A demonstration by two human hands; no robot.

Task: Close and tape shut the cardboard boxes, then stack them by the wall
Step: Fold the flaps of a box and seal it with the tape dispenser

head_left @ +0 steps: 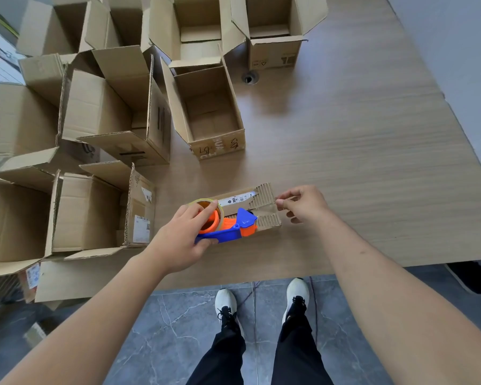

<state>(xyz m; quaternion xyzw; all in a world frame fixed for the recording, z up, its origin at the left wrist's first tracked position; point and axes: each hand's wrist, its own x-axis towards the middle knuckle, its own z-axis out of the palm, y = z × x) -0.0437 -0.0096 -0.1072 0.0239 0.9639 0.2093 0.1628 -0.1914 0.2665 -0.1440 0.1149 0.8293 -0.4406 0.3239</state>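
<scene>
Just below the centre of the frame a small closed cardboard box (pixel 250 209) lies on the table (pixel 358 162), near its front edge. The left hand (pixel 184 240) grips a blue and orange tape dispenser (pixel 228 226), fingers curled round its handle and thumb over the roll, holding it above the box's top. The right hand (pixel 303 207) pinches something at the box's right end between thumb and forefinger, probably the free end of clear tape, though the tape itself is too faint to confirm.

The risks, as I judge them: if the pinch slips, the tape end may spring back and stick to itself. A crooked pull could miss the seam and leave the flaps loose. The light box may also slide towards the edge, since neither hand presses it down.

A white label strip on the box top carries print too small to read. The open box (pixel 211 115) just above centre bears handwritten marks on its front, perhaps "45", not clearly legible. More open boxes (pixel 95 112) crowd the left and top, some with shipping labels too blurred to read.
</scene>
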